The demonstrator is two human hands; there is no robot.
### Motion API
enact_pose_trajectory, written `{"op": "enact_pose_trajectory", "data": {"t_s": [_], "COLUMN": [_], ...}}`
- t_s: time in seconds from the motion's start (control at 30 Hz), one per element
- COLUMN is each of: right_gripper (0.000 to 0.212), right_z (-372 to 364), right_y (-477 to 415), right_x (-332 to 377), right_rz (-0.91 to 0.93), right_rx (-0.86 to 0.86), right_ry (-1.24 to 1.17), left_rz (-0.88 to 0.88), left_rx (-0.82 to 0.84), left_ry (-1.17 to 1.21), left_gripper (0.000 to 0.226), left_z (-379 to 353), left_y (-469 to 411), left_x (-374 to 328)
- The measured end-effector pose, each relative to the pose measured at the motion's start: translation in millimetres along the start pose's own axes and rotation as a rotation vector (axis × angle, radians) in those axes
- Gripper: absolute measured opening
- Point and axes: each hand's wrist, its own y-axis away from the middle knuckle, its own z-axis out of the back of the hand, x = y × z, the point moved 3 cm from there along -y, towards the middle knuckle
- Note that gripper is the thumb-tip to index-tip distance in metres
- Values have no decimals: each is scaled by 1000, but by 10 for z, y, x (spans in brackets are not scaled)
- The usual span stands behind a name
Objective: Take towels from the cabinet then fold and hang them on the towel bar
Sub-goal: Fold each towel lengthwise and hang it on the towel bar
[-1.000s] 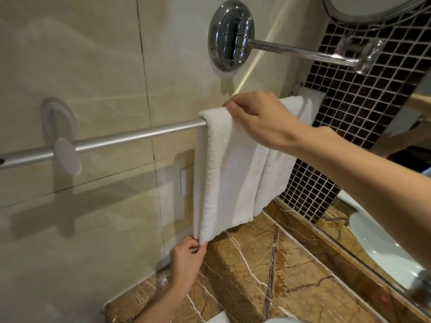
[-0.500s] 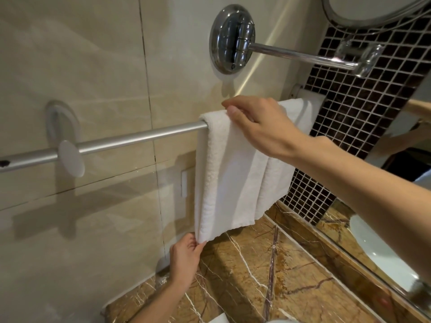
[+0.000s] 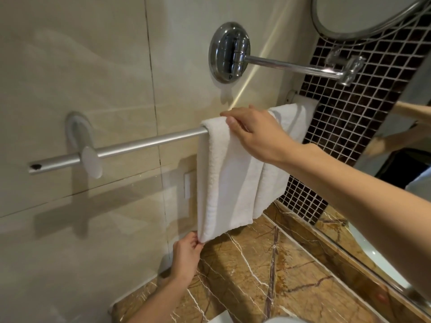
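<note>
Fluffy white cloth towel (image 3: 231, 183); matt metal towel bar (image 3: 144, 143).

Two hands and two arms show. The right hand (image 3: 256, 134) and the right forearm (image 3: 349, 183) are bare all the way to the edge of the view. The left hand (image 3: 186, 257) and the left forearm (image 3: 151, 304) are bare too. The right thumb nail (image 3: 230, 121) is short and plain.

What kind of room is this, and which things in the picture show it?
Most likely a bathroom, perhaps in a hotel. A white towel hangs over a towel bar on the tiled wall, a round mirror is higher up to the right, and a marble counter lies below.
</note>
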Motion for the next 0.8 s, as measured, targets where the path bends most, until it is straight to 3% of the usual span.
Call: {"op": "enact_pose_trajectory", "data": {"t_s": [0.13,0.3,0.47,0.8], "right_gripper": [36,34,34,47], "right_z": [11,7,78,2], "right_y": [4,146,432,1822], "right_x": [33,87,181,708], "right_rz": [-27,-37,-142,-359], "right_rx": [66,-52,-112,206], "right_ry": [20,23,-9,60], "left_rz": [9,5,-86,-190], "left_rx": [61,92,43,29], "left_ry": [25,45,-47,-126], "left_gripper": [32,53,42,34], "left_z": [71,264,525,900], "left_y": [59,275,510,1460], "left_x": [-81,-347,-639,-672]}}
